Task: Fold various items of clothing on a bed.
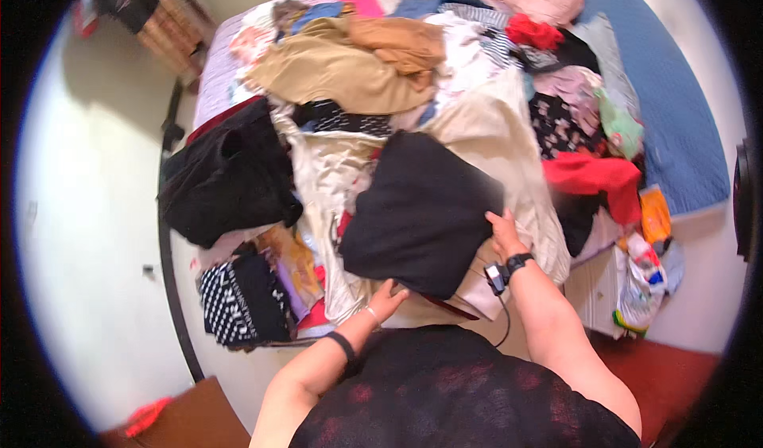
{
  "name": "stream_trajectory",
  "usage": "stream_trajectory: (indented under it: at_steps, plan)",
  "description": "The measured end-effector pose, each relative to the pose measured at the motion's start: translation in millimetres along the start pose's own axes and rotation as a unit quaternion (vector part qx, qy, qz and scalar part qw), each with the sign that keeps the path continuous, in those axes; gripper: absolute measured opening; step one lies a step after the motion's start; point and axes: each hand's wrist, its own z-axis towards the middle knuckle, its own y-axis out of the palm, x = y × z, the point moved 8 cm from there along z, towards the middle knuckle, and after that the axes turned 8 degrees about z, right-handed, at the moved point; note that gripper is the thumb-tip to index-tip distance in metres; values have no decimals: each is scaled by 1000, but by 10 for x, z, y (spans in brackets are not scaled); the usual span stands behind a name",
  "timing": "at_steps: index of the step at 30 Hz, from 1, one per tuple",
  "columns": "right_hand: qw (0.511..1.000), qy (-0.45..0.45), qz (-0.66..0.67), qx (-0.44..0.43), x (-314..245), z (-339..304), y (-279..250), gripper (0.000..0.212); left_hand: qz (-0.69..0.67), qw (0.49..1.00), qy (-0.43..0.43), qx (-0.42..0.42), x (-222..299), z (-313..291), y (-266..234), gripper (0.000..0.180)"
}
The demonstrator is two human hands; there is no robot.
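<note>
The left hand (387, 301) is at the lower edge of a folded black garment (425, 213), fingertips touching it; the right hand (504, 235) is at the garment's right corner. For both, whether the fingers are clamped on the cloth or just resting against it cannot be told. The garment, plain with no lettering showing, lies between and ahead of the hands, over cream cloth (517, 162) on the bed. A black strap (520, 261) circles the right wrist, a dark band (343, 345) the left forearm.

To the left sits a bulky black garment (230, 174). Nearer the person, a black-and-white garment (238, 301) carries the clearest writing: large white capitals, with smaller pale markings around them. Beyond the folded garment lie tan clothing (334, 62) and a patterned black piece (342, 120). To the right are red cloth (596, 179), an orange packet (656, 213) and a white plastic bag (636, 293) bearing coloured print too blurred to read.
</note>
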Motion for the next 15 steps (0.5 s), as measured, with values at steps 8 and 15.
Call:
stream_trajectory:
  at_steps: [8, 15]
  plan:
    - [844, -235, -479, -50, -335, -573, 718, 64, 120, 989, -42, 72, -475, -66, -390, 65]
    - [622, -199, -689, -312, 227, -1591, 1658, 87, -20, 975, -61, 215, -1148, -895, -1239, 48]
